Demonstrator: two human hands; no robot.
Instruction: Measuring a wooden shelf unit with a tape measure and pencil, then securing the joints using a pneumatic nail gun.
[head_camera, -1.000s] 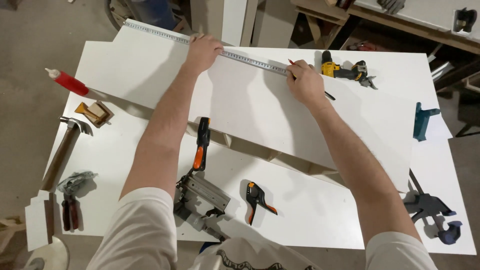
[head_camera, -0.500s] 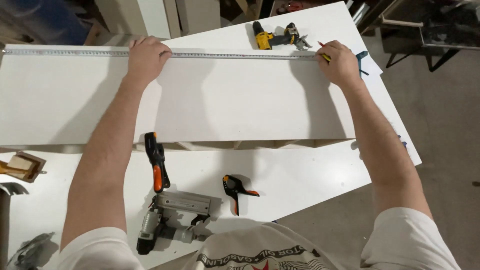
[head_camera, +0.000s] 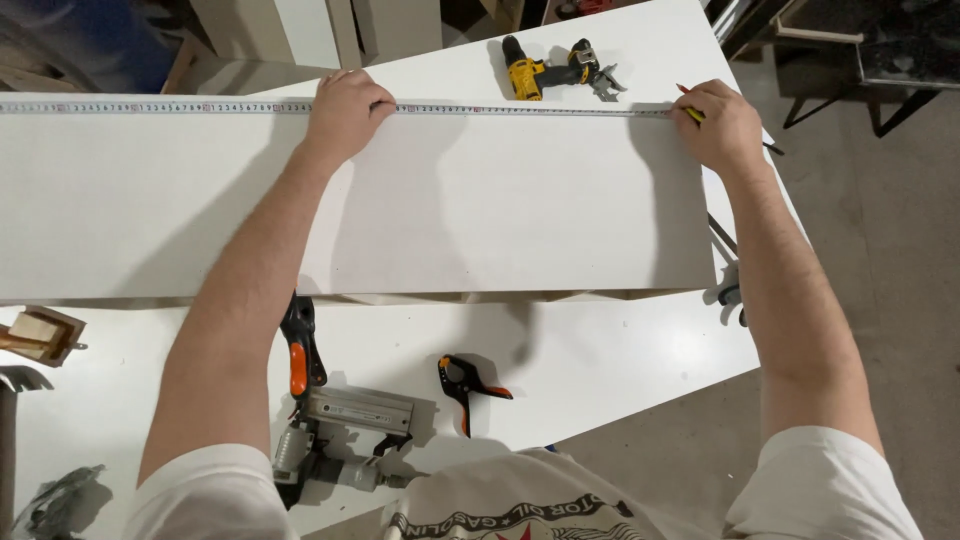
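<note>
A long white board (head_camera: 500, 210) lies across the white worktable (head_camera: 600, 350). A metal ruler (head_camera: 180, 107) runs along the board's far edge. My left hand (head_camera: 345, 112) presses flat on the ruler near its middle. At the ruler's right end, near the board's far right corner, my right hand (head_camera: 722, 125) grips a red and yellow pencil (head_camera: 692, 112), its tip close to the ruler's end.
A yellow and black cordless drill (head_camera: 555, 68) lies beyond the board. Near my body sit a nail gun (head_camera: 345, 435), a black and orange bar clamp (head_camera: 298, 350) and a spring clamp (head_camera: 468, 385). A small wooden block (head_camera: 40, 335) is at the left. The table's right edge drops to a concrete floor (head_camera: 880, 300).
The view has shifted right along the board. My right hand has come to the ruler's right end with the pencil; my left hand stays pressed on the ruler.
</note>
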